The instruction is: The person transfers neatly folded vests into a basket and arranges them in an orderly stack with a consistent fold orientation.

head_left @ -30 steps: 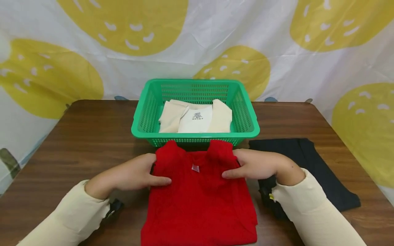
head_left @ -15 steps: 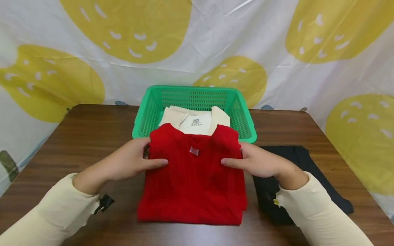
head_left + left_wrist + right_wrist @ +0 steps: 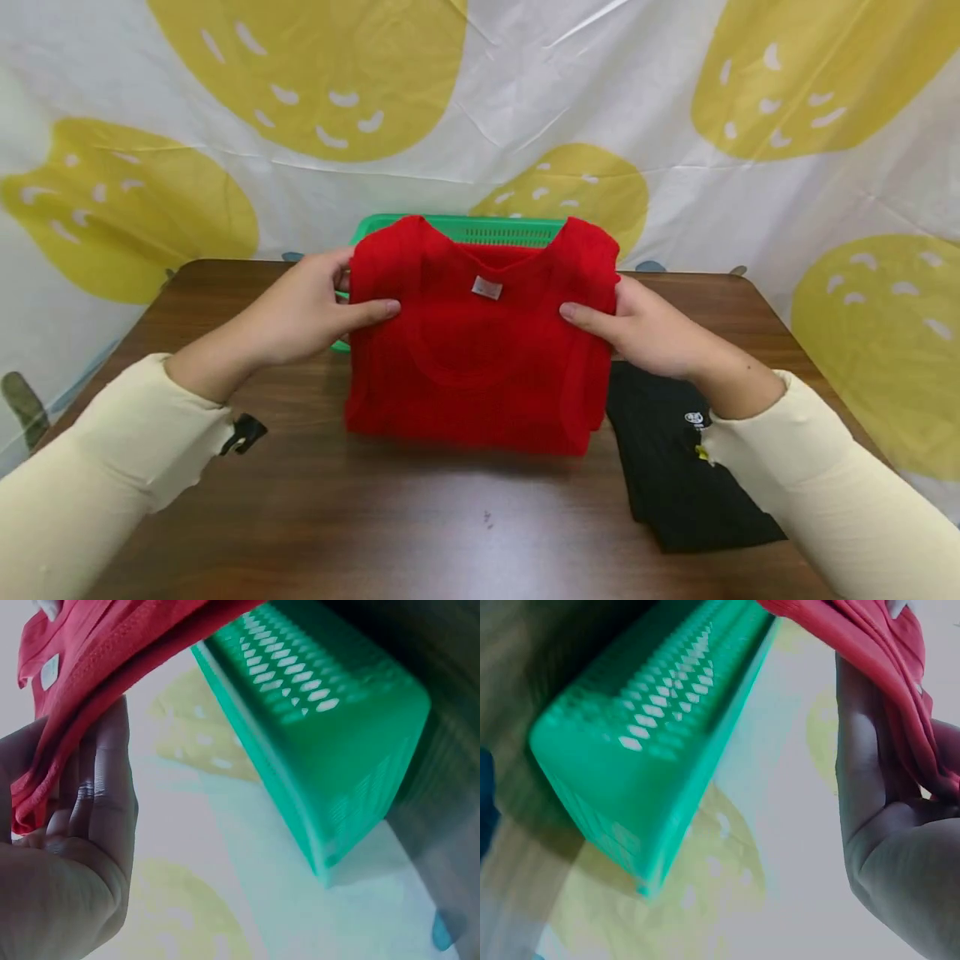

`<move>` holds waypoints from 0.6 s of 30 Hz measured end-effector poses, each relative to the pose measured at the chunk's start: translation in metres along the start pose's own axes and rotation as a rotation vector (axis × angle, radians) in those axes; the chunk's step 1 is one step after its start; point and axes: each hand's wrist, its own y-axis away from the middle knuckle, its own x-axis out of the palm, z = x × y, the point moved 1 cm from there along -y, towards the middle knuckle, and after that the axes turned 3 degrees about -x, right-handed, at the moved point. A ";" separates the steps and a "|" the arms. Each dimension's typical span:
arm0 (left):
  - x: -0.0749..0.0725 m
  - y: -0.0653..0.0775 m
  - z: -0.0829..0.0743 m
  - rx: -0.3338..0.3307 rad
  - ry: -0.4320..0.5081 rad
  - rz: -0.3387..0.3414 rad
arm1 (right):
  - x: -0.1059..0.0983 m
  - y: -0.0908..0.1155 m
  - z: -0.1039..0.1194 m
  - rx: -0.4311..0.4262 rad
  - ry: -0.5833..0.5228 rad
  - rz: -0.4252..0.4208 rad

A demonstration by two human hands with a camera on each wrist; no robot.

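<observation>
A folded red top (image 3: pixel 472 350) with a small white neck label is held up off the table in both hands. My left hand (image 3: pixel 303 312) grips its left edge, thumb on the front and fingers behind. On the opposite edge my right hand (image 3: pixel 656 329) pinches the cloth the same way. Behind the top stands a green plastic basket (image 3: pixel 450 225), mostly hidden in the head view. Both wrist views show the cloth between thumb and fingers, above the level of the basket (image 3: pixel 300 772) rim.
A folded black garment (image 3: pixel 675 492) with a small white print lies on the brown wooden table (image 3: pixel 375 525), partly under my right forearm. Behind the table hangs a white cloth (image 3: pixel 525 100) with large yellow shapes.
The red top has risen off the table and moved forward, tilting upright in front of the basket. It now covers the cream garment seen inside the basket earlier. Both hands kept their hold.
</observation>
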 end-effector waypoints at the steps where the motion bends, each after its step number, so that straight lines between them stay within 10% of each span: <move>1: -0.003 -0.003 -0.002 -0.007 0.005 -0.003 | -0.004 -0.002 0.003 0.003 0.023 -0.013; 18: -0.033 -0.063 -0.014 -0.035 0.132 -0.038 | -0.049 -0.055 0.029 0.014 0.095 -0.182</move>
